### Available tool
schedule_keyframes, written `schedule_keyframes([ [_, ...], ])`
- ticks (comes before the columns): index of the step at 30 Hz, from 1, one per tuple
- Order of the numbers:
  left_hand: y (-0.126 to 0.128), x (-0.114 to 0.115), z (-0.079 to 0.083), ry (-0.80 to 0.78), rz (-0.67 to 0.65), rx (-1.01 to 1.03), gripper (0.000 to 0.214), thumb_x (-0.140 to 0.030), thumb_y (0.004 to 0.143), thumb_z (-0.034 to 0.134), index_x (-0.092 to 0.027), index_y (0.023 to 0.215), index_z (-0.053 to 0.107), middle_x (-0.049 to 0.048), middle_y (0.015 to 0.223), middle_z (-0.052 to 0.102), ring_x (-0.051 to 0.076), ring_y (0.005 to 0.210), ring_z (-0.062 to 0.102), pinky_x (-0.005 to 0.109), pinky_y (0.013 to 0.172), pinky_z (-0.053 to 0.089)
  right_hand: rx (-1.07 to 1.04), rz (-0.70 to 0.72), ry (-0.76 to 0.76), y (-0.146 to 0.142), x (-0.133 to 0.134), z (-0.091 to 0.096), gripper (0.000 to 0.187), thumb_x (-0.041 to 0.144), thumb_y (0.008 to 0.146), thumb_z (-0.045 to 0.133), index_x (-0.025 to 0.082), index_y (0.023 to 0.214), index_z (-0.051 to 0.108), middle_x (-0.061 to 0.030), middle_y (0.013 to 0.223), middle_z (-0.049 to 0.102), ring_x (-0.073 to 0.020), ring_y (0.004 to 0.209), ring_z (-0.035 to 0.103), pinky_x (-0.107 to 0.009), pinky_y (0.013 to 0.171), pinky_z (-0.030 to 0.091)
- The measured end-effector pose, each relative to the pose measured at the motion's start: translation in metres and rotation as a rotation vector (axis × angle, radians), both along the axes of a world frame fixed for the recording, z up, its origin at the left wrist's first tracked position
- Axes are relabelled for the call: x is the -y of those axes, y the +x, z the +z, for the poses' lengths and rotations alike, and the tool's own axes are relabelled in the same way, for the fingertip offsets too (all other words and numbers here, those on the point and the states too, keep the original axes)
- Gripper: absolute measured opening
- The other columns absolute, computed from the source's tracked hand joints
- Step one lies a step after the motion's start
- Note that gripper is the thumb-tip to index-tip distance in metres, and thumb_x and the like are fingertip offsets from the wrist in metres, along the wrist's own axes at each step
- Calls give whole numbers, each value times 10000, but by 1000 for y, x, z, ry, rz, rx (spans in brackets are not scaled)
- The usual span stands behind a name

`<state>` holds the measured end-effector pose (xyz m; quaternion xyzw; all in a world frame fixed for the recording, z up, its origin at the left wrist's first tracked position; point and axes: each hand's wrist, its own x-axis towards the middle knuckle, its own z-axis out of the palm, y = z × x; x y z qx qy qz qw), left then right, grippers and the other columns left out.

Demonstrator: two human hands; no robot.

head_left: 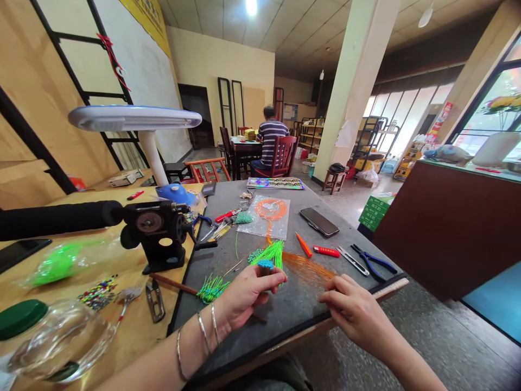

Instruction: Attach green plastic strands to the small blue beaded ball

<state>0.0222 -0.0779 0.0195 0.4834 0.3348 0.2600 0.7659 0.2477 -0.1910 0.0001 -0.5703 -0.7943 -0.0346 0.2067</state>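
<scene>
My left hand, with bracelets on the wrist, is closed. Its thumb and fingers pinch a small blue-topped bundle, whose lower part the fingers hide. Just beyond it lies a bunch of bright green strands beside small teal pieces. To the right my right hand has its fingertips pressed together above the dark mat; whether they hold a fine thread I cannot make out. Orange strands spread across the mat behind this hand. A green-and-teal tuft lies left of my left hand.
Beyond my hands are a phone, an orange pointed tool, a red cutter, thread snips and blue pliers. A black cranked device and a clear jar stand left. A person sits far back.
</scene>
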Motion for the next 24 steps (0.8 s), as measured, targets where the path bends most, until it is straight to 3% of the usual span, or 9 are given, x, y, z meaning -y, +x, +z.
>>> schedule_keyframes([
  [6,-1,1,-4,41,-8,-15,300,-342,629,786,-129,783,641,0,705,541,61,596,398,187,465,150,244,63,-12,-5,-15,10,202,154,903,481,237,908,664,-58,970,629,-182,841,511,-282,699,408],
  [14,0,0,-1,26,-2,-25,354,-383,592,799,-128,774,633,-20,641,520,54,550,370,206,467,125,522,341,-86,-3,-30,23,161,195,921,494,199,957,651,-87,1024,627,-198,888,503,-311,729,404],
  [20,1,0,2,23,-1,-14,394,-410,546,810,-112,745,645,-30,604,502,41,504,319,223,455,95,601,445,-98,-6,-38,27,173,229,931,490,182,851,636,-68,959,635,-187,789,485,-308,661,392],
  [24,0,1,5,24,2,-15,386,-408,547,809,-112,731,642,-31,596,499,40,499,320,220,452,95,505,435,-109,-4,-42,24,181,192,919,501,197,788,626,-52,933,645,-182,797,494,-302,683,398],
])
